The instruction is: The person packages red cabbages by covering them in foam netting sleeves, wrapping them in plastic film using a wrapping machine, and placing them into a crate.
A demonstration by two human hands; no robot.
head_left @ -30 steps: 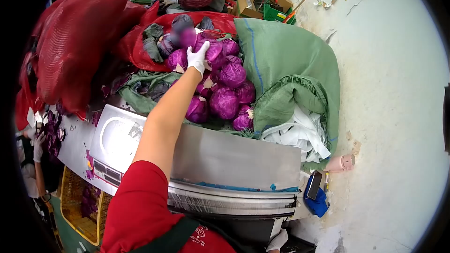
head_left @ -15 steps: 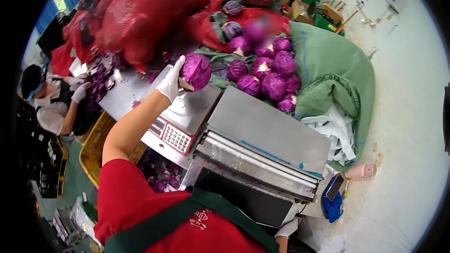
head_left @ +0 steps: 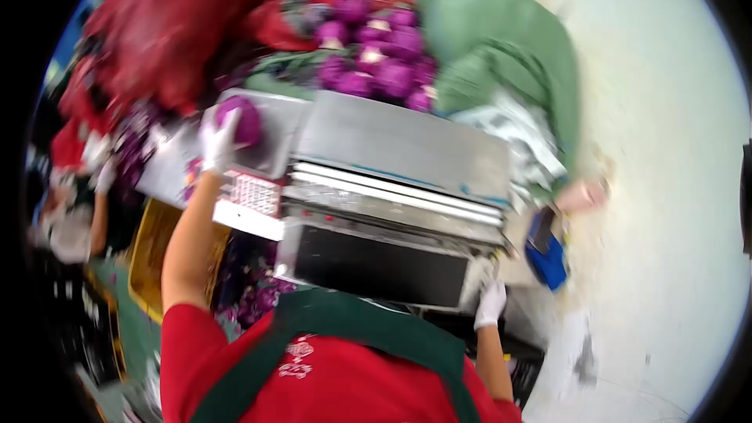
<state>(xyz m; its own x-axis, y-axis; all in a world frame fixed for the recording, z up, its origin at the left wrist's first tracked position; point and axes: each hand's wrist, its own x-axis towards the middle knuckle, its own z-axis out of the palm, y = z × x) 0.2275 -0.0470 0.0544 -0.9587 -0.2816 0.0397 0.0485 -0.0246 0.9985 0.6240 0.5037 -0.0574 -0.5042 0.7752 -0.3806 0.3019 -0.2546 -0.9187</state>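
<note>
In the head view, my gloved left hand is closed around the left side of a red cabbage. It holds the cabbage over the metal pan of a weighing scale; I cannot tell whether the cabbage touches the pan. Below the pan is the scale's red-and-white keypad. My gloved right hand is at the right end of a film-wrapping machine, close to its front corner. Motion blur smears its fingers, so their grip is unclear. The machine has pale rollers and a black front plate.
A pile of red cabbages lies behind the machine, between red mesh sacks and a green sack. A yellow crate stands at left, near another person. A pink cup and blue item lie right.
My left hand has brought the cabbage down and nearer the scale pan. My right hand has come further into view beside the machine. The whole view has shifted and blurred.
</note>
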